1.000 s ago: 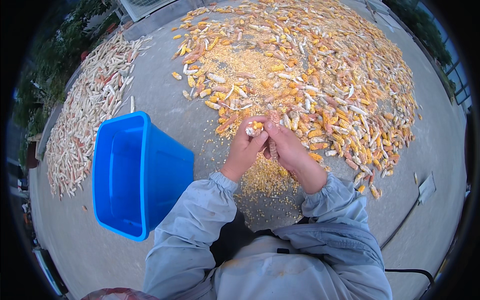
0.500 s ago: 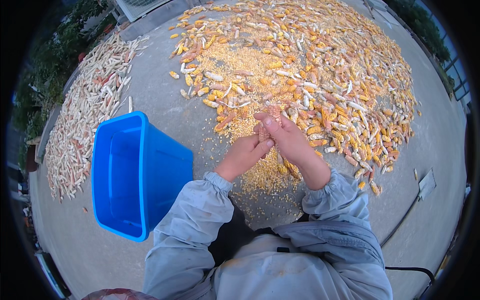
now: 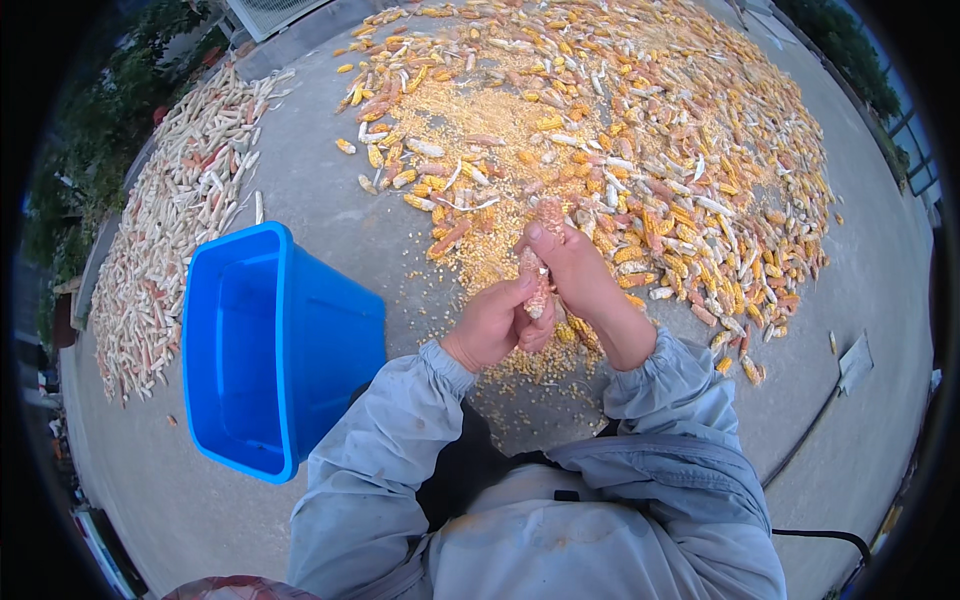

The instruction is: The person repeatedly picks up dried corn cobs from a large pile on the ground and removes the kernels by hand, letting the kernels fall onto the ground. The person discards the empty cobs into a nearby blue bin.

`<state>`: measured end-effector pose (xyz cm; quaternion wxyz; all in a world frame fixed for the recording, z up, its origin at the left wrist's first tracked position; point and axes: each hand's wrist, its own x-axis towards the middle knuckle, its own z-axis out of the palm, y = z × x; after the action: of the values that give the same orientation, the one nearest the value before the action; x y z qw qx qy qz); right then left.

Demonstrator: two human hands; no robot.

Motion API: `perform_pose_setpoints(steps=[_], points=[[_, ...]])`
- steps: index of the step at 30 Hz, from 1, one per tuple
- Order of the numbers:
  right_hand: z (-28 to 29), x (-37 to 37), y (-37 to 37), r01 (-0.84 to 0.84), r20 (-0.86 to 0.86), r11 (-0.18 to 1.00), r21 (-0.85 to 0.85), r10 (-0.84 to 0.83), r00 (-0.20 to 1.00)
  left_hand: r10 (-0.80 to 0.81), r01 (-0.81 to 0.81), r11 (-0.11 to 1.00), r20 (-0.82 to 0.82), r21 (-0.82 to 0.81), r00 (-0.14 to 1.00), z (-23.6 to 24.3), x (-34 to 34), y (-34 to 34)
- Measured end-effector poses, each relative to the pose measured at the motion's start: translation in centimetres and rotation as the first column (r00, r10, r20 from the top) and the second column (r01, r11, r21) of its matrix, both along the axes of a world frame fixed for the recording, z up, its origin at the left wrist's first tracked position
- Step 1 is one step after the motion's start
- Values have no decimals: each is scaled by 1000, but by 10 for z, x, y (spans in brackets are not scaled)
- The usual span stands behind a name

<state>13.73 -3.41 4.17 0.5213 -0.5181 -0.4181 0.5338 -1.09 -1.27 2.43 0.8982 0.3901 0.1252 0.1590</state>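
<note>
Low over loose yellow kernels (image 3: 480, 115), my two hands meet in front of me. My left hand (image 3: 490, 325) is closed round a pinkish corncob (image 3: 534, 282), its thumb lying along the cob's side. A second pinkish cob (image 3: 549, 208) sticks out past the fingers of my right hand (image 3: 580, 275), which is closed on it. The two cobs touch or nearly touch; the fingers partly hide where they meet. Both look largely stripped of kernels.
A broad heap of corn ears (image 3: 700, 190) spreads ahead and right. A blue plastic tub (image 3: 340, 320) lies tipped on its side at my left, near a pile of bare cobs (image 3: 180, 200). A flat-bladed, long-handled tool (image 3: 855, 365) rests on the concrete at right.
My left hand has turned and moved slightly down, so more of its cob shows. My right hand has shifted a little, its cob now showing more clearly. The tub has stayed put.
</note>
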Motion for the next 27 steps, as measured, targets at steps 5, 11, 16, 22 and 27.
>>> perform_pose_setpoints(steps=[5,11,16,22,27], points=[[10,-5,-7,-11,-192,1000,2,11,981,310,-190,897,-262,398,914,-3,5,3],[4,1,-7,0,65,998,-57,4,998,87,-2,921,-199,389,976,9,0,-7],[4,5,-5,21,-125,1000,21,-19,992,-88,84,996,93,43,992,5,-5,6],[5,5,-13,-67,-253,997,31,73,965,-129,122,989,86,81,988,4,-8,6],[7,-4,-12,67,-278,988,-138,-104,955,-82,88,943,-33,320,996,-2,-10,5]])
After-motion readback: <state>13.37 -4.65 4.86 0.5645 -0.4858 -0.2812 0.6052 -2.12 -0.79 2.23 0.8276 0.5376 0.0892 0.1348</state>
